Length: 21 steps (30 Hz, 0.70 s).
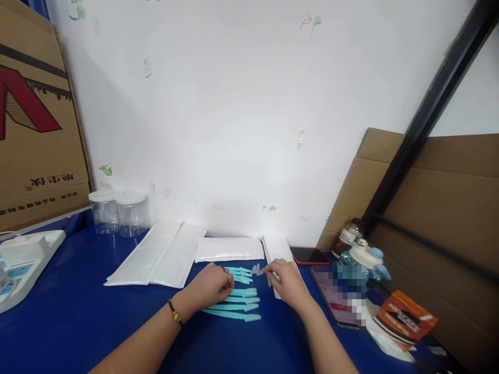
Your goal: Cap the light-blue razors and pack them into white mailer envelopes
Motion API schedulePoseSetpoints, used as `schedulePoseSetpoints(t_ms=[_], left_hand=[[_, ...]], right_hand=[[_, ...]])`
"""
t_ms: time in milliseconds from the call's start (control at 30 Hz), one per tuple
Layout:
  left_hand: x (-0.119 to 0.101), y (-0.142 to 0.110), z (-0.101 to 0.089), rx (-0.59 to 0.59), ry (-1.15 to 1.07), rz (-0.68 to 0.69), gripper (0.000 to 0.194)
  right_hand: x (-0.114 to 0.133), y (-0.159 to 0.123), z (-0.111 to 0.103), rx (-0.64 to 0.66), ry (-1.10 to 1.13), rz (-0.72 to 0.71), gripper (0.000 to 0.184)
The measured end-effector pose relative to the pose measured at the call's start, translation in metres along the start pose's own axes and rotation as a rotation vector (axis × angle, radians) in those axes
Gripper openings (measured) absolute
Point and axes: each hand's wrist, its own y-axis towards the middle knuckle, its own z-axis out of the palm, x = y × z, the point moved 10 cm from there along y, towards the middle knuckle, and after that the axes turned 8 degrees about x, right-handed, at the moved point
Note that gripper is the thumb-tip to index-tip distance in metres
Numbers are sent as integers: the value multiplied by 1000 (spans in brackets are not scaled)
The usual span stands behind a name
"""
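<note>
Several teal eyebrow razors point(234, 307) lie side by side on the blue tabletop, their blade ends pointing right. My left hand point(212, 285) rests over the handles of the upper ones, with fingers curled in; what they grip, if anything, is hidden. More razors point(242, 274) stick out past its fingertips. To their right is a small group of clear plastic caps point(255, 269). My right hand point(286, 280) pinches at one of these caps with its fingertips, beside a white packet.
White padded mailers point(163, 254) lie at left, another mailer point(230, 249) by the wall. Lidded clear jars point(131, 215) and a power strip point(35, 275) stand left. Rightward are phones point(310, 255), a teal bottle point(360, 265), a brown bottle point(346, 236) and an orange pouch point(405, 319).
</note>
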Motion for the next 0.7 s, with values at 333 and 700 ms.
schedulePoseSetpoints(t_ms=[333,700], left_hand=[[40,3,6,-63,81,-169,15],[40,5,5,-47,42,-197,8]], right_hand=[[-6,2,18,66,-259,19,33],[3,6,26,87,-159,-14,12]])
